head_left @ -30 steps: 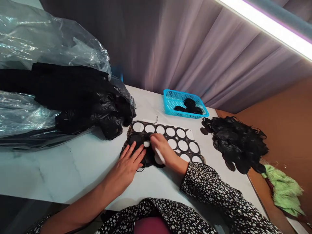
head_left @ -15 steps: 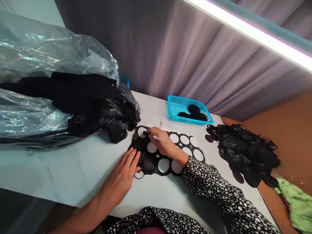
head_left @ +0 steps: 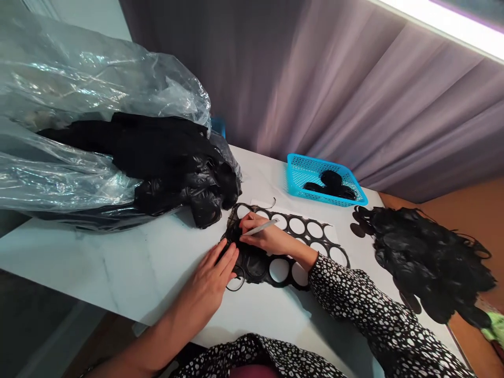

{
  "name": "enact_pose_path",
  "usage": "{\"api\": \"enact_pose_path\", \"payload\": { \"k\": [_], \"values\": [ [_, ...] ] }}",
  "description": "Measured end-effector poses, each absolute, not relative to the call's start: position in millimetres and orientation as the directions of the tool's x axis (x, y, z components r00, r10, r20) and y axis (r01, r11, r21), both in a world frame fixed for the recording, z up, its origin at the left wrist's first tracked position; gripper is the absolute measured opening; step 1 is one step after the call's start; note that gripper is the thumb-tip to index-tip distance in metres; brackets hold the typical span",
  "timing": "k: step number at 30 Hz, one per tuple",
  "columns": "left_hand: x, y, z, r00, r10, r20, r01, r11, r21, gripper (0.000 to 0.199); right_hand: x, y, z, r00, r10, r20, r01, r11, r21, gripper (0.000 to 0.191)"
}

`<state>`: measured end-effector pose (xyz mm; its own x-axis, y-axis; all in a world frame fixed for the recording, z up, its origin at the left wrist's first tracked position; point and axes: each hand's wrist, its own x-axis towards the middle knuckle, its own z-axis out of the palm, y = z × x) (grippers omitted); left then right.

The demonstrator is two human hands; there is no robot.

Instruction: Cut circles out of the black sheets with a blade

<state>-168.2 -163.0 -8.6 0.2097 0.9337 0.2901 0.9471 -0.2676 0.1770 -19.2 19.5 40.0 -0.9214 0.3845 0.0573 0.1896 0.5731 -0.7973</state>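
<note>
A thin black sheet (head_left: 285,279) with rows of round cut-outs lies on the white table, and white shows through many holes. At its left end several circles are still filled with black. My left hand (head_left: 210,275) rests flat on the sheet's lower left edge, fingers stretched out. Over the left part of the sheet, my right hand (head_left: 262,233) pinches a slim, pale, pen-like tool (head_left: 264,227), its rear end pointing up and right. The tool's tip is hidden by the fingers and the dark sheet. A black loop (head_left: 236,286) curls below my left fingertips.
A large clear plastic bag (head_left: 118,79) with crumpled black material (head_left: 161,152) lies at the left. A blue basket (head_left: 293,186) holding black discs (head_left: 332,180) stands at the back. To the right sits a pile of black round pieces (head_left: 429,257). A grey curtain (head_left: 295,94) hangs behind.
The view has swung left, so everything sits farther right in the picture. My right hand has moved a little nearer my left hand, from the top edge circle lower onto the sheet.
</note>
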Motion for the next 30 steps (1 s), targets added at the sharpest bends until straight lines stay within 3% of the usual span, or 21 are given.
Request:
{"api": "enact_pose_path", "payload": {
  "k": [13, 21, 27, 30],
  "values": [
    [-175.5, -156.0, -7.4, 0.323, 0.897, 0.3, 0.932, -0.357, 0.065, 0.038, -23.3, 10.4, 37.8, -0.907, 0.413, 0.075, 0.197, 0.577, -0.793, 0.017],
    [-177.0, -154.1, -8.9, 0.315, 0.898, 0.308, 0.921, -0.367, 0.128, 0.036, -25.4, 5.6, 32.6, -0.898, 0.431, 0.091, 0.215, 0.609, -0.764, 0.017],
    [-179.9, -152.8, -15.3, 0.31, 0.894, 0.322, 0.915, -0.373, 0.156, 0.035, -27.1, -20.1, 10.8, -0.827, 0.507, 0.243, 0.301, 0.764, -0.57, 0.012],
    [-182.0, -153.2, -21.1, 0.29, 0.897, 0.334, 0.906, -0.37, 0.206, 0.036, -31.3, -12.0, 7.4, -0.71, 0.646, 0.282, 0.331, 0.658, -0.676, 0.013]
  ]
}}
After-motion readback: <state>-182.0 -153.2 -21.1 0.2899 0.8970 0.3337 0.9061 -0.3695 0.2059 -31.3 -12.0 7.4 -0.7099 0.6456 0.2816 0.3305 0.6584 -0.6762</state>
